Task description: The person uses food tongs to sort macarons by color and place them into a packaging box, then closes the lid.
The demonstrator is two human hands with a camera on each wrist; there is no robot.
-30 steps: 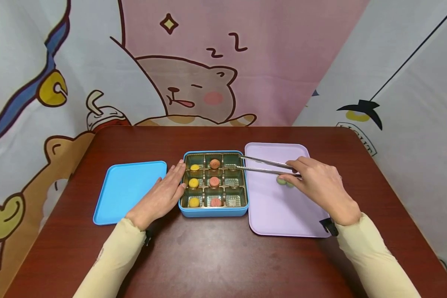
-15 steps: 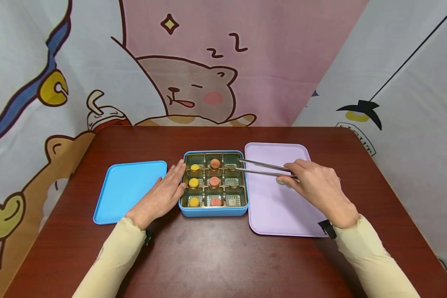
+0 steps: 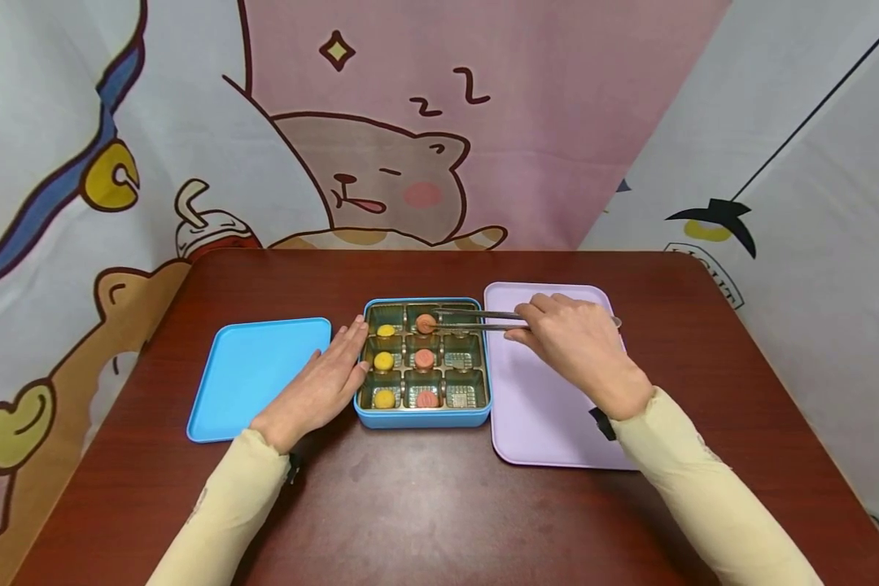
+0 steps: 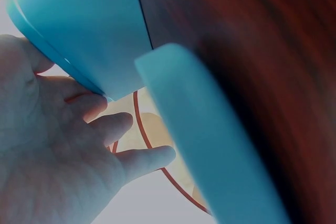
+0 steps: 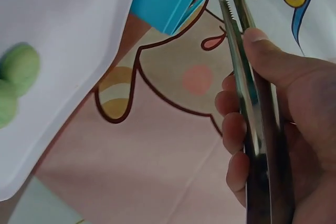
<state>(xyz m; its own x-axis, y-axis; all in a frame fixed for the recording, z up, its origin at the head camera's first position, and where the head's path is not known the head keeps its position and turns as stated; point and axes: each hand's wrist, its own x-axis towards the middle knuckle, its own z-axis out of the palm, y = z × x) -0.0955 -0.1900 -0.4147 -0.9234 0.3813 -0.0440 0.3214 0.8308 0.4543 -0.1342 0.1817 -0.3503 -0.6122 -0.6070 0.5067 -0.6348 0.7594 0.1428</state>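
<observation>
My right hand [image 3: 575,334] grips metal tongs [image 5: 255,135], thumb on one side and fingers curled round the other. The serrated tips reach over the back row of the blue box [image 3: 425,418], right at an orange-brown macaron [image 3: 426,323] in the back middle compartment. My left hand [image 3: 318,395] rests against the box's left side with its fingers straight. Yellow macarons [image 3: 384,360] sit in the left column, pink macarons [image 3: 425,359] in the middle one. Light green macarons [image 5: 21,69] lie on the lilac tray [image 3: 542,443]; my right hand hides them in the head view.
A light blue lid [image 3: 252,378] lies on the dark wooden table [image 3: 425,505], left of the box. The lilac tray stands close along the box's right side. Behind the table hangs a printed cartoon curtain [image 3: 557,122].
My right hand has moved left with the tongs, whose tips went from the back right compartment to the orange-brown macaron. The tongs' arms are closer together. My left hand stays put.
</observation>
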